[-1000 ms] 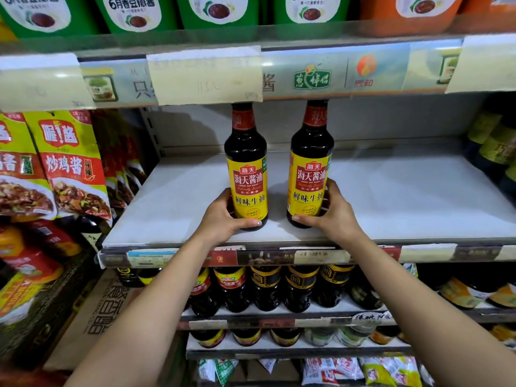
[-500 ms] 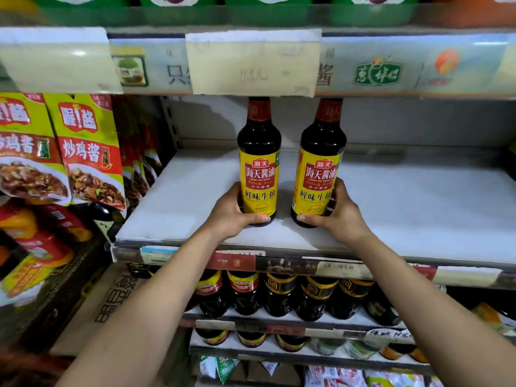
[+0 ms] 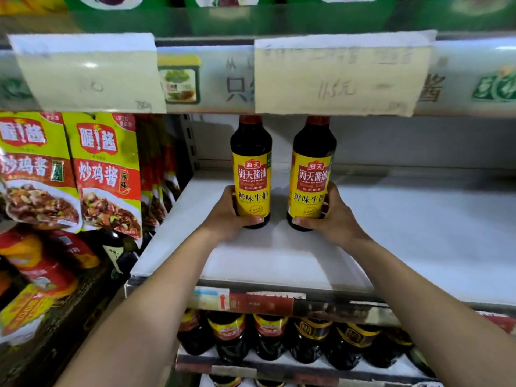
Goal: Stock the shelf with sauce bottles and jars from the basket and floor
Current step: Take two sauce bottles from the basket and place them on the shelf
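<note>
Dark soy pair slid deeper onto shelf (image 3: 405, 236); left grip (image 3: 227, 219) curled round left bottle (image 3: 251, 174), right grip (image 3: 333, 219) round right bottle (image 3: 311, 180). Probably release next.

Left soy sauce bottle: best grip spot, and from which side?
Lower body of the left soy sauce bottle, from its left: it stands upright, round-sided, with the right bottle close on the other side. The left hand holds it there.

The left bottle (image 3: 252, 174) and right bottle (image 3: 311, 174) stand side by side on the white shelf (image 3: 418, 233), a small gap between them. The left grip (image 3: 229, 219) and right grip (image 3: 332, 222) each hold one low down. Pouches (image 3: 106, 174) hang left of the shelf.
</note>
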Action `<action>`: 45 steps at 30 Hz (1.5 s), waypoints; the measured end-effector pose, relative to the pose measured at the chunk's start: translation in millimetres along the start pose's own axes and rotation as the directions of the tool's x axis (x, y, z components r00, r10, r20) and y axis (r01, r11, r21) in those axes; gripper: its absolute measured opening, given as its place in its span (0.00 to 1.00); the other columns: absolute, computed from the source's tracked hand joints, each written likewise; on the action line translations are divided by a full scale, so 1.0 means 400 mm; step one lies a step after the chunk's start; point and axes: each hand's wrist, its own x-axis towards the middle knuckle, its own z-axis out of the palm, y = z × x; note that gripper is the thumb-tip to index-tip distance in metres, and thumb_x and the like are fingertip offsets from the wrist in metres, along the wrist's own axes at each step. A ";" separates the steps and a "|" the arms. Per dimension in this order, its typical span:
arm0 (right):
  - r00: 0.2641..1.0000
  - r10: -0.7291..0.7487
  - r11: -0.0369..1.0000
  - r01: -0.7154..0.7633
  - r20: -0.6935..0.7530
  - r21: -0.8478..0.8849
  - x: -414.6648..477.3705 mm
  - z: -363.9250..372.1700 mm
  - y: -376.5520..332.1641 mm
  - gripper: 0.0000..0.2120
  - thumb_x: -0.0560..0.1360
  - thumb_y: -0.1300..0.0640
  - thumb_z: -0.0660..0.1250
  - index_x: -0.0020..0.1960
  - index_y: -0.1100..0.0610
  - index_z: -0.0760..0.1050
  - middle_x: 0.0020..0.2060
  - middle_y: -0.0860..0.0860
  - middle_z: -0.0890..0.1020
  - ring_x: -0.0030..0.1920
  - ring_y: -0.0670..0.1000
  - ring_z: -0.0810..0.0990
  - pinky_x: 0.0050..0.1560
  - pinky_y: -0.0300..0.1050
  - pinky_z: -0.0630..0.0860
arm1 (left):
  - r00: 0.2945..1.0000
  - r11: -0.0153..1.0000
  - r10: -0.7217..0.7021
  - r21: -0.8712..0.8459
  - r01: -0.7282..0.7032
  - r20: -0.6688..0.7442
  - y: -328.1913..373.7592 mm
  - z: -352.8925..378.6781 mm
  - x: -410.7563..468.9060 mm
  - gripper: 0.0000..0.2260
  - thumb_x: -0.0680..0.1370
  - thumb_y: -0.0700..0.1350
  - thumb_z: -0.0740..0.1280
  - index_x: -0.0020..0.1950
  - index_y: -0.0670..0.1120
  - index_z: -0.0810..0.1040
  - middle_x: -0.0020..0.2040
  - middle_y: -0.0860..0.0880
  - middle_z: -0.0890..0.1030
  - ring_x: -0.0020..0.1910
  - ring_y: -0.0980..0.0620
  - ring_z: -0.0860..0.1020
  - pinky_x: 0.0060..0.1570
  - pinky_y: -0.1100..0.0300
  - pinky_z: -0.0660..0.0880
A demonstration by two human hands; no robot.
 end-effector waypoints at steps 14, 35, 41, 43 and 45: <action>0.998 -0.050 0.999 0.050 -0.034 -0.019 0.193 0.121 -0.006 0.41 0.62 0.58 0.79 0.69 0.55 0.60 0.61 0.51 0.76 0.59 0.50 0.75 0.56 0.41 0.71 | 0.981 0.998 0.037 0.051 -0.028 -0.190 -0.064 -0.111 0.171 0.33 0.64 0.36 0.76 0.65 0.40 0.67 0.60 0.41 0.77 0.60 0.42 0.75 0.62 0.44 0.71; 0.989 -0.061 0.997 0.055 -0.134 -0.053 0.279 0.191 0.020 0.43 0.64 0.52 0.77 0.73 0.48 0.57 0.63 0.51 0.76 0.62 0.53 0.75 0.58 0.44 0.71 | 0.961 0.995 0.098 0.002 -0.101 -0.260 -0.099 -0.142 0.236 0.25 0.71 0.37 0.71 0.67 0.41 0.67 0.63 0.41 0.75 0.62 0.43 0.73 0.61 0.53 0.69; 0.991 -0.042 0.995 0.030 -0.126 -0.091 0.286 0.197 0.024 0.43 0.66 0.48 0.74 0.74 0.46 0.53 0.65 0.51 0.75 0.63 0.55 0.74 0.62 0.50 0.72 | 0.959 0.994 0.111 0.021 -0.109 -0.263 -0.101 -0.139 0.233 0.26 0.72 0.37 0.70 0.67 0.40 0.66 0.63 0.41 0.75 0.63 0.44 0.72 0.57 0.58 0.67; 0.992 -0.039 0.993 0.026 -0.117 -0.112 0.289 0.198 0.024 0.43 0.67 0.47 0.73 0.75 0.46 0.52 0.66 0.51 0.74 0.64 0.56 0.73 0.63 0.52 0.71 | 0.957 0.993 0.121 0.024 -0.119 -0.265 -0.100 -0.139 0.236 0.25 0.72 0.36 0.69 0.67 0.40 0.66 0.63 0.41 0.75 0.62 0.45 0.73 0.56 0.59 0.67; 0.993 -0.038 0.993 0.025 -0.113 -0.118 0.293 0.197 0.028 0.43 0.67 0.47 0.73 0.75 0.46 0.52 0.66 0.51 0.74 0.64 0.56 0.73 0.63 0.51 0.71 | 0.957 0.992 0.123 0.029 -0.120 -0.263 -0.101 -0.138 0.237 0.26 0.72 0.36 0.69 0.68 0.40 0.65 0.63 0.41 0.74 0.62 0.46 0.72 0.57 0.58 0.67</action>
